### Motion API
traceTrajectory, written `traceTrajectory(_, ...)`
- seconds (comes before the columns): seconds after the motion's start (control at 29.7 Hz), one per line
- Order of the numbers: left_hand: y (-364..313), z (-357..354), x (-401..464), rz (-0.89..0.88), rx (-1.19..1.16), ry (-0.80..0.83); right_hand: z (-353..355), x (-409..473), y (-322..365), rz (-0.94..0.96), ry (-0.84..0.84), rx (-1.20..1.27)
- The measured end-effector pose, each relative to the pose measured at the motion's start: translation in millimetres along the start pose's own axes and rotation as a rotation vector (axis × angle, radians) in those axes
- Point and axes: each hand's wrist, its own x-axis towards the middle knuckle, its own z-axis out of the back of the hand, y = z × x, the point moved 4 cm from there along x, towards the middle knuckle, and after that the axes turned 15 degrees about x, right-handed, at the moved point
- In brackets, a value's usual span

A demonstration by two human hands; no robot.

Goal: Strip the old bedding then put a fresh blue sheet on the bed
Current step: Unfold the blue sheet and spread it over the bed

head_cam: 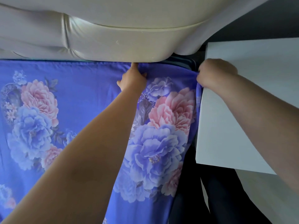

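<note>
Your blue sheet [77, 88] lies spread over the bed, its top edge running left to right along the foot of the headboard [113, 44]. The corner you are working sits at the right end of that edge, between your two hands.

Your left hand [132, 78] is at the top edge, just under the headboard. One finger points up into the seam where sheet meets headboard. The others curl down onto the cloth and seem to bunch a small fold beside them.

Your right hand [213, 73] is at the bed's right-hand corner, squeezed between the mattress side and the white cabinet [242, 110]. Its fingers are curled over the sheet's edge and grip it; the tips are hidden below the cloth.

A strip of striped fabric [179, 61] shows uncovered beyond the corner, between the hands. So the sheet looks short of the corner there. The slack lies toward you and to the left, and the corner lies away and to the right. Your right hand is the nearer one for drawing the edge over and down.
</note>
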Motion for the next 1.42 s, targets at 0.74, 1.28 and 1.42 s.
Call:
traceTrajectory(0.74, -1, -21, -31, -0.424, -0.2, -0.167, -49, 5, 26, -0.068, -0.032, 0.981)
traceTrajectory(1.28, -28, -47, -19, -0.567, 0.508, 0.045, -76, 21, 24, 0.09, -0.149, 0.543)
traceTrajectory(1.42, -28, -50, -18, -0.556, 0.503, 0.077, -62, 29, 25, -0.089, -0.039, 0.584)
